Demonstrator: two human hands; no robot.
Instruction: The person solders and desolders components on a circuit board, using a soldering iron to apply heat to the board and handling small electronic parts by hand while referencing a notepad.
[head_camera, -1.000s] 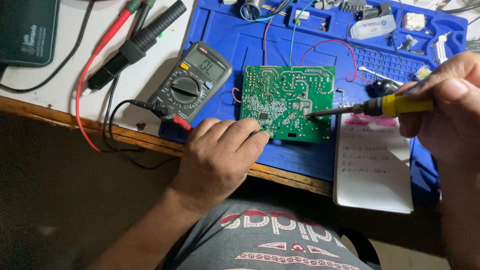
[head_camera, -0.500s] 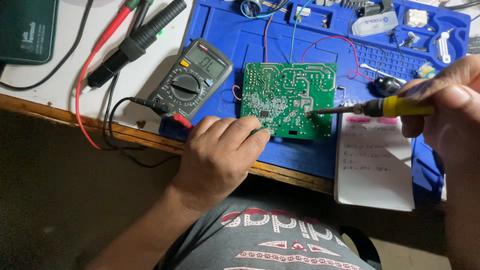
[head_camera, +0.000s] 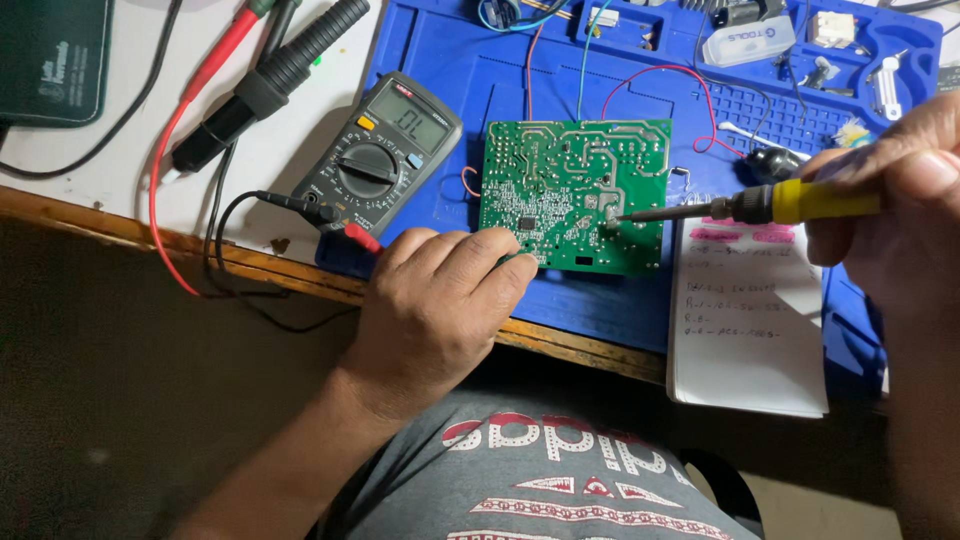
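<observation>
A green circuit board (head_camera: 570, 190) lies solder side up on a blue work mat (head_camera: 470, 90). My left hand (head_camera: 435, 300) rests at the board's near left corner, fingertips pressing on its edge. My right hand (head_camera: 900, 215) grips a soldering iron (head_camera: 760, 205) with a yellow and black handle. Its metal tip touches the board near the right middle. Red, blue and green wires run from the board's far edge.
A grey multimeter (head_camera: 380, 155) sits left of the board, its red and black leads plugged in. Probes (head_camera: 270, 70) lie at the far left. A white notepad (head_camera: 750, 310) lies right of the board. Small parts and tools fill the mat's far trays.
Hardly anything has moved. The iron's tip stays on the same spot of the board and my left hand keeps its hold on the corner.
</observation>
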